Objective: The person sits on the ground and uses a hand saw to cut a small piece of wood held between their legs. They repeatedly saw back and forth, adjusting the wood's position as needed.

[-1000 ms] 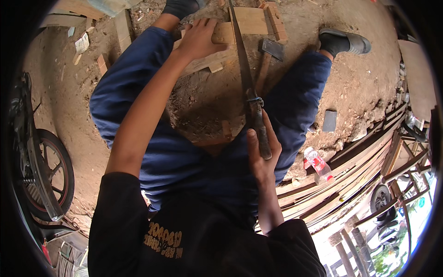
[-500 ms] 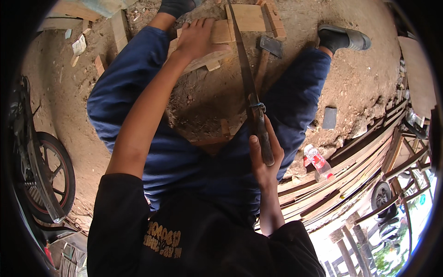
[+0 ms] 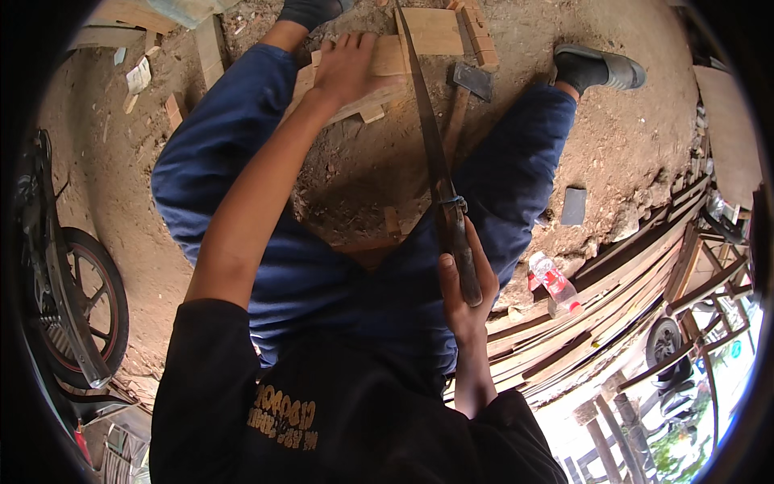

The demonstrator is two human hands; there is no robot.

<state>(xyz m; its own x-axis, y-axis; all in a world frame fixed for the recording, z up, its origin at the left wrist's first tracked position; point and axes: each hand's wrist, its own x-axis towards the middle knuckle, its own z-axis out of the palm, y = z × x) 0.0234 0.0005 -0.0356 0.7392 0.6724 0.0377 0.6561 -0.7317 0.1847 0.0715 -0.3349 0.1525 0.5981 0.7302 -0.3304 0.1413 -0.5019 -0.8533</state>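
My left hand (image 3: 345,71) lies flat with its fingers stretched over a pale wooden board (image 3: 390,55), the thumb out along the near side. In my right hand (image 3: 465,316), the worn wooden handle of a hand saw (image 3: 435,157) is gripped, the thumb along its side. The saw's long dark blade narrows away from me and runs past the right end of the board; its teeth are too small to make out. A bluish tie wraps the joint of blade and handle. Right of the blade rests a hammer (image 3: 472,81) with a dark block head.
Beyond lies a flat wooden panel (image 3: 435,34) beside small wood blocks (image 3: 481,42). My legs spread around the work on bare earth. A plastic bottle (image 3: 555,282) and a grey rectangular piece (image 3: 574,206) lie right, near stacked planks (image 3: 597,319). A motorcycle wheel (image 3: 95,302) stands left.
My right hand has drawn the saw a short way back toward me. My left hand stays on the board, almost unmoved.
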